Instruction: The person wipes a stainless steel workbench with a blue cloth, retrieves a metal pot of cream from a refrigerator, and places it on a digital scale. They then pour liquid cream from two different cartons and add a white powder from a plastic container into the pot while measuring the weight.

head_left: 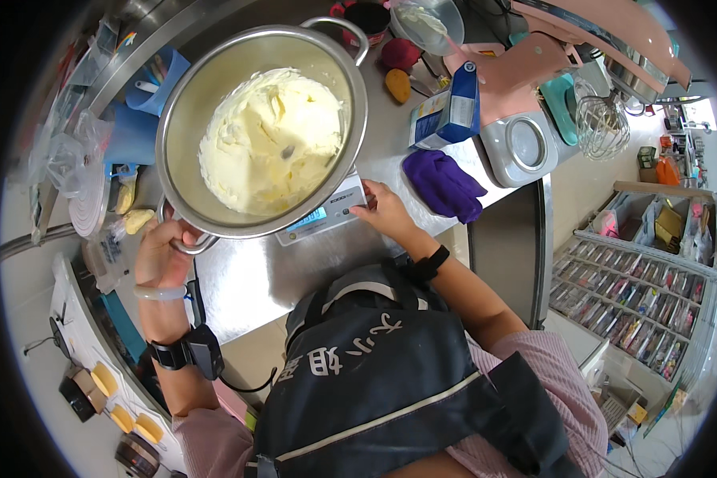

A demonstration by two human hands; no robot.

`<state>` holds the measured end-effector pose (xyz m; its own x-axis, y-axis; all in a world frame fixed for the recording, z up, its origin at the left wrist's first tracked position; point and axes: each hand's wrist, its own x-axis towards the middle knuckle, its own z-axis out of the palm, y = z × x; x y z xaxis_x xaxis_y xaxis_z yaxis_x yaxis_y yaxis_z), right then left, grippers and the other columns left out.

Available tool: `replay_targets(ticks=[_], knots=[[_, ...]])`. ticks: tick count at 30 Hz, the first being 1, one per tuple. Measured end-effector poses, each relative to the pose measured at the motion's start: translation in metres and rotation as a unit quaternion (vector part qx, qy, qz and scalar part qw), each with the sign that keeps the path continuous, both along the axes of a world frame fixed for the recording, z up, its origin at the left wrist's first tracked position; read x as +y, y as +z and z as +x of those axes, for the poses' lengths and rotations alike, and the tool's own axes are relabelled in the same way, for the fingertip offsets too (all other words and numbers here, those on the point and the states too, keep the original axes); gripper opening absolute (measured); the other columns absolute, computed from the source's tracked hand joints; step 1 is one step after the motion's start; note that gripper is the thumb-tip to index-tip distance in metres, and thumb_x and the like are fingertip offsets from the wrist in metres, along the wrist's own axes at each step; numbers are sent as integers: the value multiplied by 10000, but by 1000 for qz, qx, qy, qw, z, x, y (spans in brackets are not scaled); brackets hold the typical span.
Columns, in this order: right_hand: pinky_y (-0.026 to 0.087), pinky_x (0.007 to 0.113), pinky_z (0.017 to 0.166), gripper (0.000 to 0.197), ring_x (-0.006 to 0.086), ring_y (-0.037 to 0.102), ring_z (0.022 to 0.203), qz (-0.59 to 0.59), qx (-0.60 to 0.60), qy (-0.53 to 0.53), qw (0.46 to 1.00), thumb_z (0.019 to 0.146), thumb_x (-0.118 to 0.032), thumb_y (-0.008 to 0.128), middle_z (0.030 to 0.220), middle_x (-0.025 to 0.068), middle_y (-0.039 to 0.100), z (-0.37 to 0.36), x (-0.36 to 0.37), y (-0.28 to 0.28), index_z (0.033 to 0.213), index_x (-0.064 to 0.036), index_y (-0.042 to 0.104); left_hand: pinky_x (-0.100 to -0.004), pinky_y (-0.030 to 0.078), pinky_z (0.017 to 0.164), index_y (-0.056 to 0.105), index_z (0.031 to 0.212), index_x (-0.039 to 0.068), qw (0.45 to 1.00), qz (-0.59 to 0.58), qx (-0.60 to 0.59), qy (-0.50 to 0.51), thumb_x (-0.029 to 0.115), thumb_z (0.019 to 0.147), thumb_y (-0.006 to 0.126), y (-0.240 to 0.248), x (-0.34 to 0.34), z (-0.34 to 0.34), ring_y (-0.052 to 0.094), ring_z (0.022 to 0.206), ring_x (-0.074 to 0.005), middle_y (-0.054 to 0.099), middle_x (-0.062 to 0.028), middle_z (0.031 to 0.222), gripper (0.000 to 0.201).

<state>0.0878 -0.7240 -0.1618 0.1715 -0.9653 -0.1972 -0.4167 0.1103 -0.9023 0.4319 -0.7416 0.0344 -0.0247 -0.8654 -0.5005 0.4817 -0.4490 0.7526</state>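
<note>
A large stainless steel bowl [185, 103] with two loop handles holds pale yellow whipped cream or buttercream [267, 135], heaped and streaked up the wall. My left hand [163, 243] is closed around the near-left handle. Beneath the bowl's near side, a white kitchen scale [338, 205] with a lit blue display shows partly; whether the bowl's weight rests fully on it, I cannot tell. At the scale's right end, my right hand [382, 211] pinches the edge, its thumb by the buttons. A purple cloth [444, 186] lies crumpled to the right of that hand.
Behind the cloth stands a blue and white carton [448, 111]. A pink stand mixer [510, 76], a wire whisk [601, 127] and a second scale [520, 149] are at the right. Blue jugs [131, 131] stand left of the bowl. A mango [397, 85] lies at the back.
</note>
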Motion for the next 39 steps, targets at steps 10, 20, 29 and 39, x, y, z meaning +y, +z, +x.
replay_targets(ticks=[10,20,29,39], knots=[[491,324,702,545,254,615,767,13,-25,6,1000,689,-185,702,975,180,577,-3,-3,-8,1143,23,485,-259,481,689,400,1214,47,1000,16,24,-2,372,896,441,8,39,-1,559,964,-212,535,-134,1120,457],[383,430,875,695,347,468,1036,-387,367,-182,826,633,-252,737,1081,192,522,-18,-44,132,1197,6,425,-246,447,663,529,1023,40,989,55,-6,138,253,869,457,-38,123,6,581,819,-162,607,-67,900,273],[450,381,798,842,373,579,883,-260,351,-243,866,618,-217,679,1011,270,557,-86,-55,149,1276,93,256,-283,469,700,558,1014,15,835,-301,-404,-220,44,742,615,-4,107,-108,601,820,-185,609,-94,911,280],[442,274,755,778,184,526,898,-141,-47,-248,957,680,-87,684,1045,158,490,-31,84,209,1284,104,232,-390,357,938,396,1227,-15,713,-478,-477,-188,159,641,699,-32,89,-243,418,1118,-364,425,-215,1212,682]])
